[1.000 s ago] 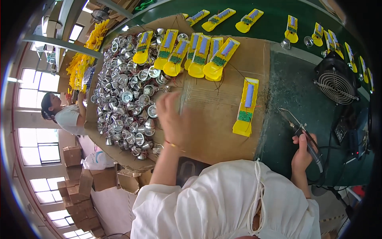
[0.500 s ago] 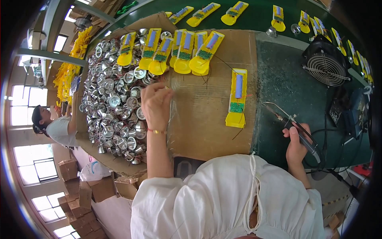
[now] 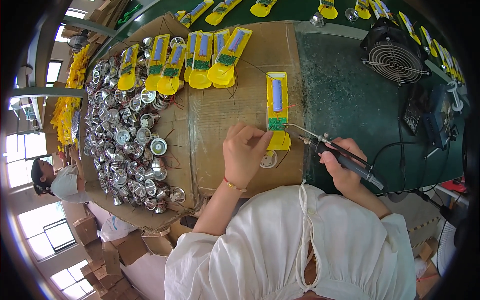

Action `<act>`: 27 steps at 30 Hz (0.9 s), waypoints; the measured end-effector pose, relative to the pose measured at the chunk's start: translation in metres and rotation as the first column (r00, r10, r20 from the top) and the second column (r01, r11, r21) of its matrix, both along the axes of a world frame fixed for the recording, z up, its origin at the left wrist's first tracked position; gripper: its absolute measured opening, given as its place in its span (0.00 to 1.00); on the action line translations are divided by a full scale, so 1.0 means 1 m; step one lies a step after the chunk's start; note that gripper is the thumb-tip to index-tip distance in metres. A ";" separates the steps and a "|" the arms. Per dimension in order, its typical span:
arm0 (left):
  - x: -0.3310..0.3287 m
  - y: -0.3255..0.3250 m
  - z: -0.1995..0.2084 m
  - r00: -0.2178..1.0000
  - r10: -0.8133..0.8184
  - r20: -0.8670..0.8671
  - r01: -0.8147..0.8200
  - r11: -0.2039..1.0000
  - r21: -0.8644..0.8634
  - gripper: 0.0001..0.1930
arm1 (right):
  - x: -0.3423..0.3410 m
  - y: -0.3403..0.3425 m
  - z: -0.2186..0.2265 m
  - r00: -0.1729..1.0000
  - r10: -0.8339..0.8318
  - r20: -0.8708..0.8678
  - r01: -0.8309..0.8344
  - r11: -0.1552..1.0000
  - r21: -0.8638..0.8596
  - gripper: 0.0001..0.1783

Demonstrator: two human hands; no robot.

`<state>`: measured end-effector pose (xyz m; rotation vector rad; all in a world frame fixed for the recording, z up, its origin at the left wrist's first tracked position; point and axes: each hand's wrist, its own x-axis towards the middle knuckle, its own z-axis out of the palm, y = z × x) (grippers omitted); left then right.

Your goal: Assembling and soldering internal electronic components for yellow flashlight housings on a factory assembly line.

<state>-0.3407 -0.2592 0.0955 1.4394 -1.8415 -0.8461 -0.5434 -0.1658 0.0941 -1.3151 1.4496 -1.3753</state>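
A yellow plastic housing (image 3: 281, 141) lies on the cardboard, carrying a blue cylindrical battery (image 3: 277, 96) and a green circuit board (image 3: 277, 124). My left hand (image 3: 245, 152) is closed in a pinch at the board's lower left edge; whatever is between the fingertips is too small to make out. Just below those fingers, a silver lamp reflector (image 3: 269, 159) sits against the housing, partly covered. My right hand (image 3: 344, 162) grips a soldering iron (image 3: 345, 161), whose bent metal tip reaches the board's right edge. Thin dark wires trail from the housing.
Many silver reflectors (image 3: 122, 135) with wires fill a cardboard tray on the left. Several yellow housings (image 3: 200, 60) lie across its far side, others along the back. A fan (image 3: 397, 65) and a blue box-shaped device (image 3: 440, 120) stand at right, among cables. A person (image 3: 65, 182) is at far left.
My left hand has moved right from the reflector pile to the housing, where a reflector now lies. My right hand has brought the soldering iron left to the circuit board. The view has shifted slightly.
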 end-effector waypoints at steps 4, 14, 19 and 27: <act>-0.006 -0.001 -0.001 0.997 -0.029 -0.076 0.030 0.999 0.010 0.06 | 0.007 -0.006 -0.005 0.998 -0.023 0.060 0.021 0.999 0.035 0.10; -0.007 -0.001 -0.008 0.993 -0.014 -0.120 0.023 0.997 0.071 0.06 | 0.012 -0.011 -0.007 0.989 -0.058 0.133 0.048 0.996 0.074 0.09; -0.006 -0.002 -0.008 0.991 -0.014 -0.136 0.024 0.997 0.070 0.06 | 0.015 -0.010 -0.002 0.950 -0.137 0.281 0.116 0.989 0.091 0.08; -0.006 -0.003 -0.006 0.992 -0.033 -0.119 0.043 0.996 0.077 0.07 | 0.009 -0.003 0.000 0.958 -0.121 0.259 0.107 0.992 0.069 0.08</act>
